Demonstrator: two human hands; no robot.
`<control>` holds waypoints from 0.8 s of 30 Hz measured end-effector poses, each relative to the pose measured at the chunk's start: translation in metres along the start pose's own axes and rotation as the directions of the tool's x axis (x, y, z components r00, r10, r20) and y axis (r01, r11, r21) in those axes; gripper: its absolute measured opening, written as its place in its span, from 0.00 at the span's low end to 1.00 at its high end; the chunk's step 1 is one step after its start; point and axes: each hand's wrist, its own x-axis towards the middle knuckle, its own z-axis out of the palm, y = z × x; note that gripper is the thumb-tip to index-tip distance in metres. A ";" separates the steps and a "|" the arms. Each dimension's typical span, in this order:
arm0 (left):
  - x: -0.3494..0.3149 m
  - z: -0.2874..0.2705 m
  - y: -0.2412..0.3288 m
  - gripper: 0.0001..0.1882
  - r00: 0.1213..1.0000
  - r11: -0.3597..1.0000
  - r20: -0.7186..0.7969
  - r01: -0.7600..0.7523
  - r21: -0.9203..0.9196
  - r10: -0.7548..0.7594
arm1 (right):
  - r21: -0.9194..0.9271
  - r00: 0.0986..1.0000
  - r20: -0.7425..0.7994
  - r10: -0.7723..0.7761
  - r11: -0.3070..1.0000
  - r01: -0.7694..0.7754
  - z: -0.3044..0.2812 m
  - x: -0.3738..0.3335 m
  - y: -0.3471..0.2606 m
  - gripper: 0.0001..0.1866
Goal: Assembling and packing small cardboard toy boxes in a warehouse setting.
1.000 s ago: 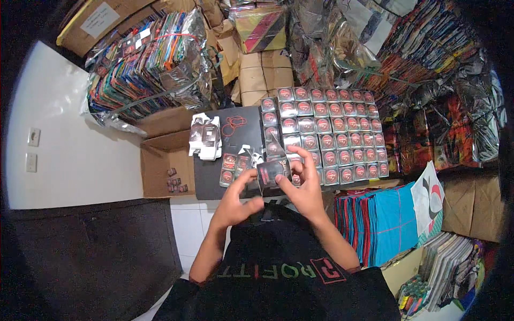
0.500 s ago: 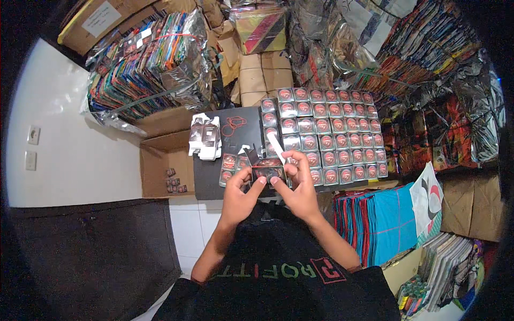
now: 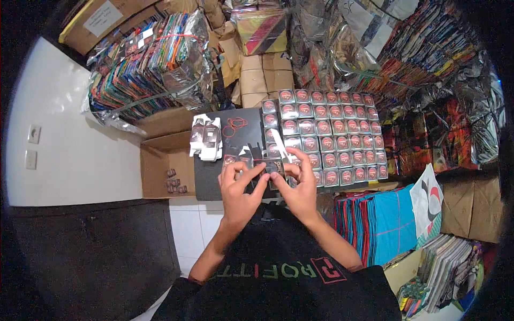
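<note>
Between my hands, at the table's near edge, is a small dark carton [image 3: 272, 165] with its end flaps standing up, one of them white inside. My left hand [image 3: 240, 188] grips its left side, index finger and thumb pressing on the near face. The right hand [image 3: 299, 188] holds the other side, thumb on the near face and fingers behind. Whatever the carton contains is hidden. Just beyond my left fingers lie a few small clear-cased items [image 3: 230, 159] with red round labels, partly covered by the hand.
Rows of clear-cased items [image 3: 338, 127] cover the black table's right side. Unfilled white-and-dark cartons [image 3: 205, 140] and red rubber bands [image 3: 233, 128] lie at left. A cardboard box [image 3: 183, 166] stands left of the table. Bundled stacks [image 3: 150, 64] and blue folded goods [image 3: 393, 219] surround it.
My left hand has shifted its grip, its index finger now laid over the carton's near face. The carton has turned slightly; the right hand stays nearly in place.
</note>
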 end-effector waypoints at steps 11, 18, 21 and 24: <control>0.006 0.013 0.006 0.09 0.991 0.991 -0.009 0.131 0.002 -0.131 | -0.079 0.999 -0.012 0.034 0.996 -0.035 0.002 0.001 0.000 0.31; 0.011 0.020 0.002 0.08 0.989 0.989 -0.028 0.143 -0.038 -0.144 | -0.027 0.996 -0.091 0.015 0.999 -0.017 0.007 0.007 0.012 0.30; 0.015 0.020 0.003 0.07 0.992 0.992 -0.025 0.122 -0.037 -0.123 | 0.003 0.992 -0.125 0.001 1.000 0.000 0.008 0.010 0.013 0.30; 0.016 0.021 0.003 0.07 0.989 0.988 -0.042 0.141 -0.055 -0.144 | 0.018 0.993 -0.109 0.055 0.998 -0.053 0.008 0.012 0.009 0.29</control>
